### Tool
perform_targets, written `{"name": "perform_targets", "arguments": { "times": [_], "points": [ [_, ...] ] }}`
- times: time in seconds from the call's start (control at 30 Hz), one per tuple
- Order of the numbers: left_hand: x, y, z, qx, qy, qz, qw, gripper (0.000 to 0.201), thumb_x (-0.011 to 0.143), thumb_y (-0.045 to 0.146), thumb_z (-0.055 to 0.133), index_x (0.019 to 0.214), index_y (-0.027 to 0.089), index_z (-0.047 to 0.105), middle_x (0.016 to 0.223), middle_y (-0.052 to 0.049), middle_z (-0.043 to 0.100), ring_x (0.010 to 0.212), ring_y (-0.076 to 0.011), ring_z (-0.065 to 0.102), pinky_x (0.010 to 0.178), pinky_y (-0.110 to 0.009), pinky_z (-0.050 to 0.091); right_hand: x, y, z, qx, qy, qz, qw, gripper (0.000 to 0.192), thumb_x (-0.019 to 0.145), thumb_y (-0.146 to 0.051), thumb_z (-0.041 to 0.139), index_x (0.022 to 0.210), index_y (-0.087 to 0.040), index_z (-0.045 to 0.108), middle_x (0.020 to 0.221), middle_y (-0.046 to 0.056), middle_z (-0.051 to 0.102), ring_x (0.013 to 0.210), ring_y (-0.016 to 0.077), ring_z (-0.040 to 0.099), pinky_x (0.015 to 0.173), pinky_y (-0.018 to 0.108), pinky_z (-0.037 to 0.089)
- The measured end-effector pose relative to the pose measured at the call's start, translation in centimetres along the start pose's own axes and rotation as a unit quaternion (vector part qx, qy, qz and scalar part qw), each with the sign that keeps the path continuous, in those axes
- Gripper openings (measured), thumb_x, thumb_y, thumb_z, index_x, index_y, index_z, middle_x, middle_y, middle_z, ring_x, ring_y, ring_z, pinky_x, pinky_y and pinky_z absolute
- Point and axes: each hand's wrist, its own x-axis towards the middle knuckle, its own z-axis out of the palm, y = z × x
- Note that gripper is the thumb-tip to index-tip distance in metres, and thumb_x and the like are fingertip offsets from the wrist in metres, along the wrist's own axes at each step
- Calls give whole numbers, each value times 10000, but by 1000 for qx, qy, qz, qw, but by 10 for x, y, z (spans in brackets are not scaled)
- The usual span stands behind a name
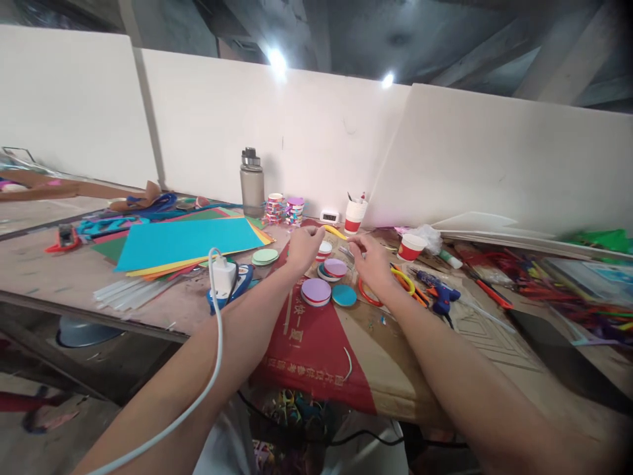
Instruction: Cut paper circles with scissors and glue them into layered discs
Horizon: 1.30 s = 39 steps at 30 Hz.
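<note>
A curved yellow strip [335, 232] is stretched between my two hands above the back middle of the table. My left hand [305, 251] pinches its left end, and my right hand [370, 260] has the right end between closed fingers. Below them lie a large purple disc [316, 290], a blue disc [345, 295] and a smaller purple disc [335, 267]. Close by my left hand is a small white and red cup piece [324, 249], partly hidden. Orange and yellow rings [403, 280] lie under my right forearm.
Coloured paper sheets [188, 241], green discs [265, 256] and a white plug [223, 274] are at left. A bottle [252, 185] and paper cups [355, 216] stand behind. At right lie a blue glue gun [442, 293], a red cutter [494, 293] and a black slab [564, 356].
</note>
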Motion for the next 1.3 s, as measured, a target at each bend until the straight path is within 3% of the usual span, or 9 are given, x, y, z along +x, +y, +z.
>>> {"name": "perform_targets", "arguments": {
  "times": [0.23, 0.4, 0.47, 0.6, 0.77, 0.9, 1.1, 1.3],
  "points": [
    [-6, 5, 1, -79, -13, 9, 997, 398, 844, 341, 528, 506, 176, 399, 504, 40, 354, 533, -95, 325, 544, -267, 229, -1, -26, -5, -27, -2, -45, 999, 291, 949, -366, 470, 739, -204, 587, 735, 34, 597, 724, 184, 523, 704, 324, 404],
    [-11, 15, 2, -261, -142, -22, 955, 461, 848, 585, 507, 743, 150, 616, 639, 3, 513, 575, -106, 421, 549, -247, 323, -5, -26, 1, -98, 8, -97, 991, 122, 872, -280, 593, 907, -224, 694, 1024, 93, 561, 1024, 249, 485, 901, 411, 415],
    [-12, 17, 3, -298, -191, -21, 935, 452, 795, 595, 593, 803, 146, 638, 700, -6, 544, 607, -105, 446, 556, -238, 339, -5, -23, 2, -113, 8, -101, 988, 120, 860, -251, 603, 886, -234, 719, 1113, 100, 541, 1088, 264, 454, 943, 447, 398],
    [-12, 15, 5, -328, -216, -40, 919, 425, 693, 529, 739, 659, 138, 576, 645, 15, 499, 593, -86, 425, 563, -227, 334, -3, -23, -2, -105, 13, -122, 987, 157, 881, -263, 586, 868, -236, 741, 1294, 99, 488, 1209, 282, 414, 997, 483, 366],
    [-13, 15, 8, -394, -242, -92, 882, 431, 616, 511, 799, 665, 139, 585, 644, 14, 538, 591, -88, 456, 578, -230, 350, -1, -23, -5, -111, -18, -126, 986, 252, 893, -256, 568, 1083, -265, 734, 1353, 108, 496, 1231, 294, 416, 1017, 496, 356],
    [-12, 14, 8, -370, -194, -80, 905, 433, 576, 493, 820, 609, 145, 565, 622, 17, 545, 586, -90, 455, 574, -237, 349, -2, -20, -3, -115, -46, -114, 986, 299, 874, -260, 599, 1151, -276, 713, 1419, 105, 476, 1254, 306, 410, 1022, 513, 355],
    [-13, 12, 3, -276, -159, -31, 947, 380, 626, 458, 795, 606, 154, 567, 639, 11, 559, 636, -111, 482, 626, -254, 381, -3, -19, -4, -92, -67, -101, 988, 241, 876, -271, 598, 1066, -281, 747, 1414, 97, 503, 1280, 305, 424, 1048, 543, 331],
    [-17, 24, 0, -277, -192, 44, 941, 422, 712, 543, 715, 661, 167, 530, 669, 24, 485, 644, -107, 430, 609, -249, 363, -1, -22, -5, 31, -82, -45, 995, 203, 873, -365, 619, 980, -270, 764, 1409, 85, 519, 1332, 296, 415, 1094, 543, 298]
  ]
}}
